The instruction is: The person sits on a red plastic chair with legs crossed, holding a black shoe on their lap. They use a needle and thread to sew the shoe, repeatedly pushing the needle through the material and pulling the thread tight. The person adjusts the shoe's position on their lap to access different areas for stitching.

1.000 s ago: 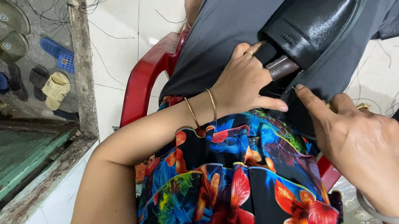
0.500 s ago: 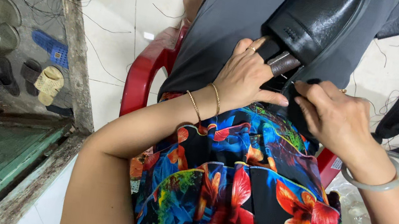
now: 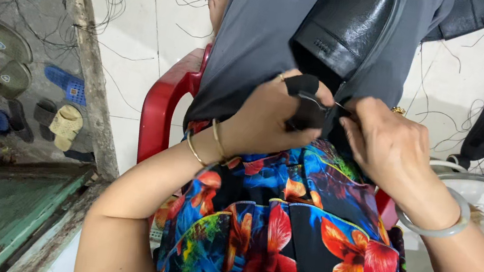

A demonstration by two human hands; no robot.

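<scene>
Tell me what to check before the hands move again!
1. Left hand pinches the small black fabric tab: ok.
2. Right hand has a firm grip on the thin needle-like point: cannot tell.
3. Shiny black leather piece rests on the grey cloth over the lap: ok.
4. Thread is pulled tight: cannot tell.
5. Red plastic chair sits under the person: ok.
</scene>
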